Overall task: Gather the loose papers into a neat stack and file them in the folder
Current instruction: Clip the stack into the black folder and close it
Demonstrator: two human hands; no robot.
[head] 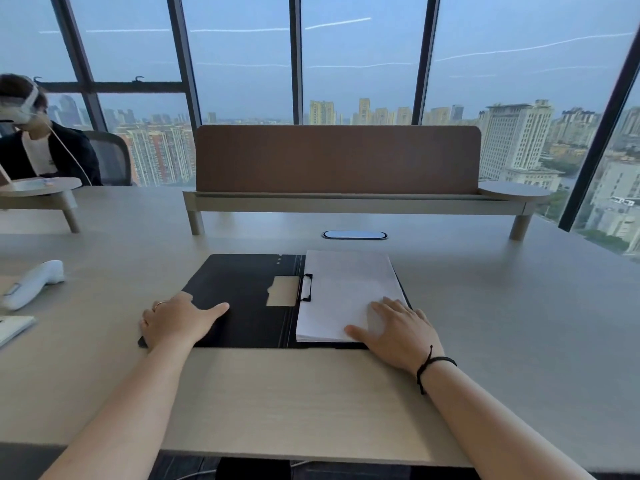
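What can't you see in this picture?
- Head view: the papers look blank; any print is too small.
- The right hand hides the stack's near corner.
- The left hand covers the folder's left edge.
- The clip's grip is unclear.

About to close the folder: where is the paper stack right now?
In the head view, the paper stack lies squared on the right half of the open black folder, just right of the clip, with the right hand flat on its near corner.
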